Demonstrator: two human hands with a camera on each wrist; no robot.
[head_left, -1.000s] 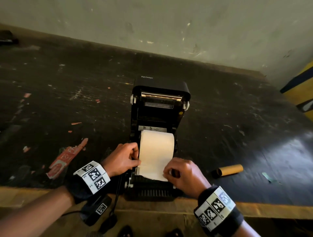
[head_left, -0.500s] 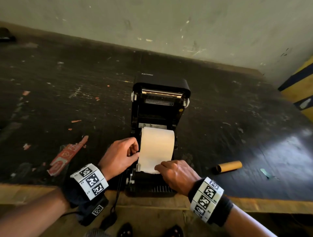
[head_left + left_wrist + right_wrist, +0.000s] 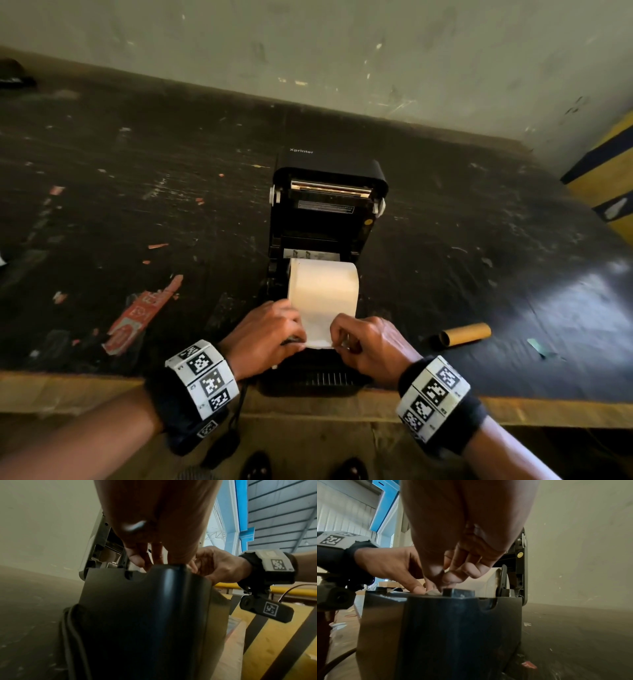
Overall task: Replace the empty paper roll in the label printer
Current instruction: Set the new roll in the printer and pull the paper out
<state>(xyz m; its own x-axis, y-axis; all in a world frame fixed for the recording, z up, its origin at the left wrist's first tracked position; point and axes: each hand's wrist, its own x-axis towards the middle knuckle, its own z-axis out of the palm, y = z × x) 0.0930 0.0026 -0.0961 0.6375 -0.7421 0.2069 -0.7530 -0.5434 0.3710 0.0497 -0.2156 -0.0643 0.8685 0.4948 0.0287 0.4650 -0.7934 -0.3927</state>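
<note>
The label printer (image 3: 327, 260) sits at the near edge of the counter (image 3: 137, 192), lid (image 3: 330, 195) swung up, and the fresh paper roll (image 3: 323, 284) is seated in the bay just behind the front lip. Its loose paper end (image 3: 318, 329) trails forward over that lip, and both hands are on it.

What could go wrong? The sheet looks thin and is pinched at two corners — pull unevenly and it probably skews across the feed path, so the lid would close on crooked paper and jam. Tug too hard and the roll may lift off its holders (image 3: 503, 580) or the strip could tear at the fingers. Too little paper drawn past the lip, and the lid may trap none of it.

Now the pose. The left hand (image 3: 263, 337) comes in at the printer's left front corner, knuckles up, fingers curled down and pinching the left edge of the sheet. The right hand (image 3: 368, 342) mirrors it at the right front corner — thumb and fingers (image 3: 453, 578) closed on the paper's right edge, seen from the right wrist view just above the front lip. Both wrists hover low over the counter edge.

The spent cardboard core (image 3: 464, 335) lies on the counter, off to the printer's right.
</note>
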